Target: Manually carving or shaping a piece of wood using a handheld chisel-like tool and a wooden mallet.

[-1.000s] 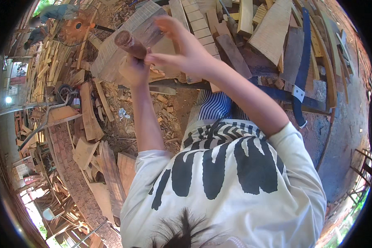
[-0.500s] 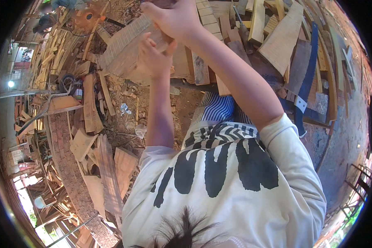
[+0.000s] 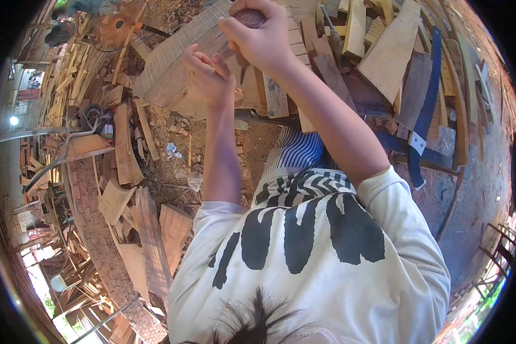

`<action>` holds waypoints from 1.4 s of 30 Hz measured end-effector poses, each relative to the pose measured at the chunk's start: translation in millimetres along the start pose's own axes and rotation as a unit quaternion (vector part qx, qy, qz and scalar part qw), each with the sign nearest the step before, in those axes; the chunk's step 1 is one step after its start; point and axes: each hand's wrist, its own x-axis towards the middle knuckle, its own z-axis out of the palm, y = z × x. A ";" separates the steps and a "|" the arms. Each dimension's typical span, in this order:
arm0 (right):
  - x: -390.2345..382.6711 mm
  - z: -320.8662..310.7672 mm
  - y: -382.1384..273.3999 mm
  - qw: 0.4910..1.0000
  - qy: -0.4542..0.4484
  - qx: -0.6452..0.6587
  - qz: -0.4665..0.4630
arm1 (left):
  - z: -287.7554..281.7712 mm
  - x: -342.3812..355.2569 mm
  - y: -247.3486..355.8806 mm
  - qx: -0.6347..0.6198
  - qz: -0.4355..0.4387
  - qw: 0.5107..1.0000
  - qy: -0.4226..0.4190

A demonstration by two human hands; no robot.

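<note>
A woodworking workshop: right of the gripping right hand (image 3: 264,41) lie 1 long, dark-bladed handsaw (image 3: 426,112) and pale, rough-cut wooden planks (image 3: 391,51); left of that grip, piled yellowish timber strips (image 3: 77,71) and brown wood scraps (image 3: 179,129).

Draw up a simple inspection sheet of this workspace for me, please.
Surface: wooden board, partly hidden.
Job's things: brown handle, its round end showing; the rest is mostly covered.
Clutter: wood offcuts and a saw to the right.
Hands: right hand closed around the brown handle; left hand half open, nothing visibly held.
Cables: nothing seen.
Surroundings: fan at upper left; brickwork at left.
</note>
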 end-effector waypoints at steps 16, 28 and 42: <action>-14.9 19.6 -10.7 0.999 -0.012 -0.047 0.000 | 2.3 0.0 -6.9 0.034 0.061 0.998 -0.001; -15.3 27.4 -14.5 0.999 -0.022 -0.040 0.013 | -3.4 -6.7 -9.5 0.007 0.112 0.994 0.005; -23.9 36.8 -18.2 0.996 -0.033 -0.084 -0.023 | 8.9 -10.4 -21.0 -0.008 0.156 0.985 0.077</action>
